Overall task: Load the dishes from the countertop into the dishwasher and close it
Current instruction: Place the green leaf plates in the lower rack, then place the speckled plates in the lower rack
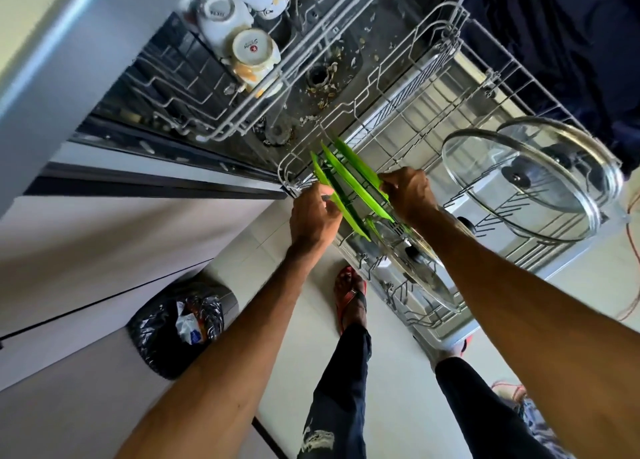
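Both hands (313,216) (410,194) grip green plates (349,185) in lower rack (485,119).

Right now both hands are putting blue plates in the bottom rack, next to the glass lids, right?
Not quite: the plates are green, not blue. The head view shows both hands, left and right, setting them in the bottom rack, next to the glass lids.

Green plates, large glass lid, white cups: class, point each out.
green plates (349,178): head view, face of the middle plate.
large glass lid (485,168): head view, clear glass dome.
white cups (254,48): head view, upturned base.
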Demonstrator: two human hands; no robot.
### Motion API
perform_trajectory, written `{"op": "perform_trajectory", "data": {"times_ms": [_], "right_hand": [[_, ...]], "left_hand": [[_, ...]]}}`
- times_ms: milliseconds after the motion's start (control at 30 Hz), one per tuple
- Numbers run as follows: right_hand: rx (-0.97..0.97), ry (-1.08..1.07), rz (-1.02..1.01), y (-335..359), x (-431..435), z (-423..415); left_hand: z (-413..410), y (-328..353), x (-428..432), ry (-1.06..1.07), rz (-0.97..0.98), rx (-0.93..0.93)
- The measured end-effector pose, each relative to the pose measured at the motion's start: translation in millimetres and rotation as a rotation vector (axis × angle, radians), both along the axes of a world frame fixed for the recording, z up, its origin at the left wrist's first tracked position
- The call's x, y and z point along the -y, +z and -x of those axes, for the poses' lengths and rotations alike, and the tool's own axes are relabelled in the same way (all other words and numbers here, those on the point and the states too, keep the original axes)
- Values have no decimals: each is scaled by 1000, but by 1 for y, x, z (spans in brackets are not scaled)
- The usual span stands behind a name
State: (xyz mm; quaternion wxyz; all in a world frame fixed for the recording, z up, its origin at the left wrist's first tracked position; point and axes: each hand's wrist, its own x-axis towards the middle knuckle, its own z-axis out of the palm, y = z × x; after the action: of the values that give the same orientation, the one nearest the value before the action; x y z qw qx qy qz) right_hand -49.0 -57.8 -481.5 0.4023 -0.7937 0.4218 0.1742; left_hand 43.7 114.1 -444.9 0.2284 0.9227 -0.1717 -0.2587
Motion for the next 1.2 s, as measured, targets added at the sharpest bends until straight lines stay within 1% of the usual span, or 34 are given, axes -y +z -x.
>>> {"op": "perform_trajectory", "data": {"times_ms": [67,200,300,400,467,500,567,633,700,767,867,933,1000,1067,1133,1200], "right_hand": [[-13,-23,5,-1,3,1],[32,-69,-9,9,6,22],[115,-105,16,36,0,45],[266,-65,82,68,-15,73],[246,-76,105,97,-30,90],[186,-86,113,109,-36,98],[119,-105,81,140,-51,112],[141,-141,55,181,-67,124],[283,-231,58,222,-82,131],[386,-236,140,267,-102,135],[435,-129,232,314,-132,142],[454,-138,238,340,-155,149],[480,-168,182,368,-174,154],[444,-154,98,394,-192,168],[498,-120,88,416,-210,184],[540,-126,57,431,-226,200]], "left_hand": [[5,5,-4,2,-5,-1],[15,19,-11,1,-1,-21],[24,30,-17,-2,5,-31],[37,47,-23,-9,-6,-46],[47,67,-29,-35,-15,-59],[54,76,-31,-49,-14,-62],[64,106,-39,-72,-30,-84],[75,143,-49,-95,-52,-133],[86,178,-59,-138,-53,-187],[95,217,-72,-194,-61,-234],[108,271,-93,-234,-74,-274],[119,301,-116,-234,-71,-280],[129,325,-140,-191,-72,-262],[144,353,-168,-121,-60,-230],[163,380,-201,-63,-33,-189],[180,400,-234,43,15,-146]]}}
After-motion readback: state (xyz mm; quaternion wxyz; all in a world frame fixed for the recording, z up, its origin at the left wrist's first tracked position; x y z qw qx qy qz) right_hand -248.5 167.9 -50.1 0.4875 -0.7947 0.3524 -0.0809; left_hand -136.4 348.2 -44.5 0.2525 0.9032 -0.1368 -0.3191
